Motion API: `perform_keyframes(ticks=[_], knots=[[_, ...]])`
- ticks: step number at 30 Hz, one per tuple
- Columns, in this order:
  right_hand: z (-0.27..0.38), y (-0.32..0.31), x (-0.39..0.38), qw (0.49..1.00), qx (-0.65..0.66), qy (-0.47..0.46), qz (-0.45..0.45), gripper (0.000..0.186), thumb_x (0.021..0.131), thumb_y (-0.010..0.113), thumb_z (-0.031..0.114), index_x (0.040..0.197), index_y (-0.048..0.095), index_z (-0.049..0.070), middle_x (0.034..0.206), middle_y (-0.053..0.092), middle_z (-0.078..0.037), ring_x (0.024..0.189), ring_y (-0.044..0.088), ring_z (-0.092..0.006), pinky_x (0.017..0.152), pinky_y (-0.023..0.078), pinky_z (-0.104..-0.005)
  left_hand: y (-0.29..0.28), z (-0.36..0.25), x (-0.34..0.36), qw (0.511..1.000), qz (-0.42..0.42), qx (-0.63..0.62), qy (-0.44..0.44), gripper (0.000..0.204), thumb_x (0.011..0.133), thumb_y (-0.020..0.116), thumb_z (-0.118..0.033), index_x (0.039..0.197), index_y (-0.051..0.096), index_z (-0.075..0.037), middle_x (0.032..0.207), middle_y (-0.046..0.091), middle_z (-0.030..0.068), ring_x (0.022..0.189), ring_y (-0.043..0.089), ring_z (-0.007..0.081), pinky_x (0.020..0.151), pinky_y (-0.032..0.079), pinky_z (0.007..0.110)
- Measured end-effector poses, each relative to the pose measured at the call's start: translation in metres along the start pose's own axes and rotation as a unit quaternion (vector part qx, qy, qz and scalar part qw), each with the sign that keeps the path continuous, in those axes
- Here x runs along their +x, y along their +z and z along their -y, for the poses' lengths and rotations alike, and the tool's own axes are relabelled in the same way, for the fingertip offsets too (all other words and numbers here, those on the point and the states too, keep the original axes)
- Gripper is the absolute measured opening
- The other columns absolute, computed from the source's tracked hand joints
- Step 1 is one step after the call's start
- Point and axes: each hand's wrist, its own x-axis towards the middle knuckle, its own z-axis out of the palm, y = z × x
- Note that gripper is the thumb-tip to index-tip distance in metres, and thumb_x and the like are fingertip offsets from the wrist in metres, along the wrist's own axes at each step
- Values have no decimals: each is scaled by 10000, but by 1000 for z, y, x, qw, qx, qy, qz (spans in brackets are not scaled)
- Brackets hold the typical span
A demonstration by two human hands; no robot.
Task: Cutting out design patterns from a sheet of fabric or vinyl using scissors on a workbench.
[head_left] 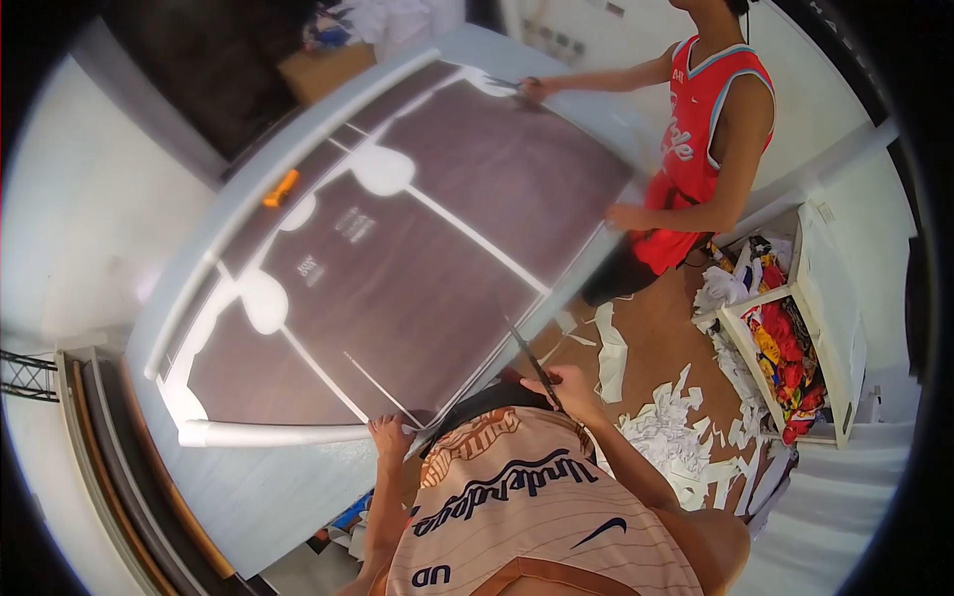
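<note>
A large dark brown printed sheet (452, 233) with white garment-piece outlines is spread over the table. My left hand (390, 435) is at its near edge, fingers closed on the white border beside a thin white strip. My right hand (568, 391) grips a pair of scissors (534, 360), whose blades point up and away along the sheet's near right edge. On the far right side, a co-worker in a red sleeveless jersey holds another pair of scissors (505, 83) at the far corner; that person's other hand (626, 217) is at the right edge.
An orange tool (282, 189) lies along the far left side of the sheet. White scraps (668, 437) litter the brown floor at right. Beyond them stands a white-framed bin (785, 363) of colourful fabric. Long rolls or boards (119, 467) lean by the table's left end (238, 497).
</note>
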Motion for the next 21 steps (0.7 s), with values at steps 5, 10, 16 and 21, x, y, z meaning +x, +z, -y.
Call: perform_keyframes(ticks=[5, 10, 16, 21], knots=[[8, 1, -2, 1000, -17, -6, 12, 491, 796, 859, 390, 612, 562, 46, 547, 530, -5, 456, 494, -92, 448, 360, -264, 6, 3, -23, 998, -45, -3, -49, 492, 653, 876, -307, 1098, 723, -166, 1068, 680, 104, 1119, 595, 327, 1115, 293, 606], [6, 4, 1, 999, -30, -1, 19, 491, 812, 840, 405, 606, 588, 37, 545, 543, -10, 461, 512, -98, 452, 371, -276, -43, -38, -48, 992, -34, -78, -88, 398, 694, 764, -143, 1084, 695, -97, 1052, 629, 154, 1128, 555, 368, 1125, 259, 638], [14, 8, 5, 996, -76, 8, 39, 498, 812, 827, 438, 630, 626, 20, 543, 530, 3, 472, 494, -94, 463, 354, -272, -29, -36, -59, 985, -79, -125, -87, 347, 695, 749, -108, 1020, 637, -61, 1115, 560, 199, 1178, 494, 424, 1108, 242, 686], [14, 8, 12, 994, -101, -17, 36, 593, 756, 835, 547, 621, 633, 7, 512, 530, -35, 453, 520, -121, 464, 384, -285, -8, -27, -60, 977, -119, -95, -146, 349, 676, 797, -152, 978, 640, -76, 1328, 490, 254, 1350, 375, 454, 1138, 216, 649]])
